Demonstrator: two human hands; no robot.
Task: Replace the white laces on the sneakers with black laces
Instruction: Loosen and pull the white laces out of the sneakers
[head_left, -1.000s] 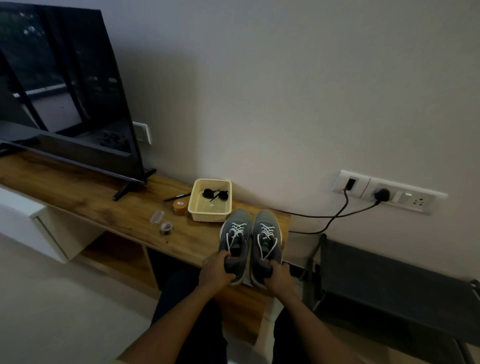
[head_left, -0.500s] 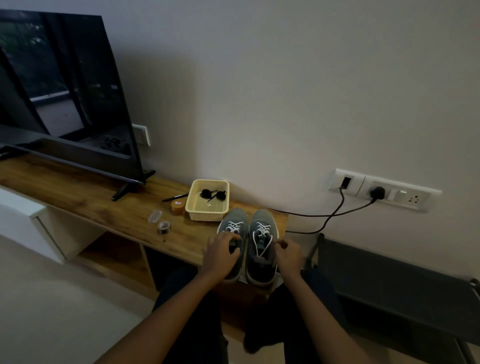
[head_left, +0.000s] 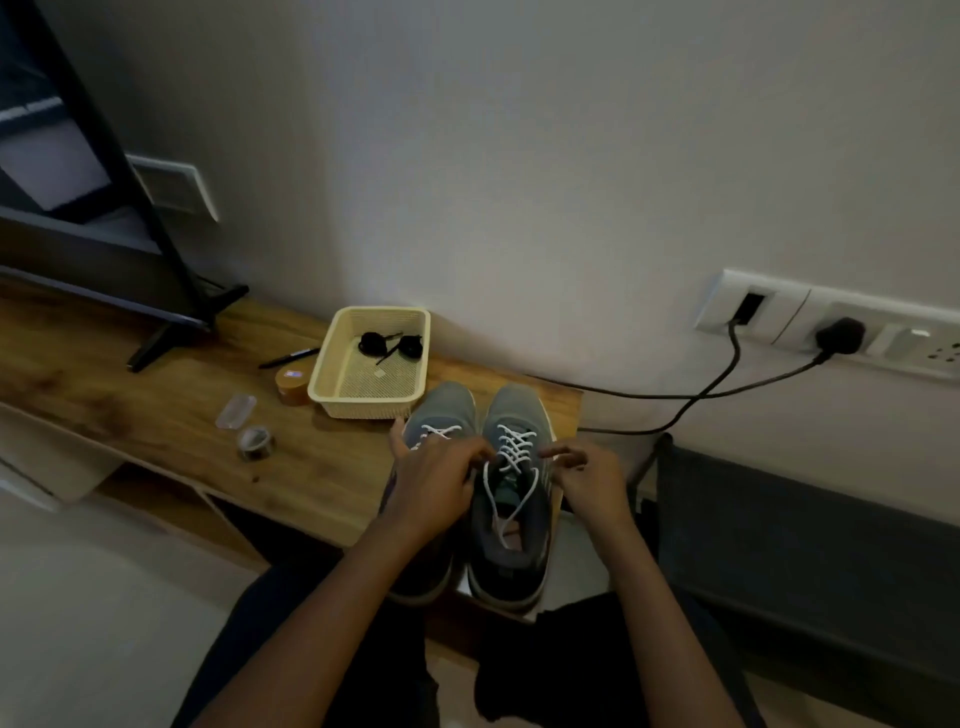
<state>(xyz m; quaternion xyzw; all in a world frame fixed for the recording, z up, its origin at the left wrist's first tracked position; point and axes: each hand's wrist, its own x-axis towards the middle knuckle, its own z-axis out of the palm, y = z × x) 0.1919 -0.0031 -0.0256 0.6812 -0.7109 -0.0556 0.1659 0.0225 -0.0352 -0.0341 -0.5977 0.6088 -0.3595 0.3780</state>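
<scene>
Pale yellow plastic mesh basket (head_left: 332, 387) on wooden shelf (head_left: 156, 400), w/ two coiled black laces (head_left: 371, 344) at its far end. Grey sneakers (head_left: 514, 410) touching its near side, white laces (head_left: 514, 441) threaded. Left hand (head_left: 431, 486) & right hand (head_left: 592, 480) curled at right-side shoe's lacing; can't tell whether either grips.

No writing, brand or number is legible; a small mark on the brown roll (head_left: 292, 388) beside the basket (head_left: 363, 405) is blurred
</scene>
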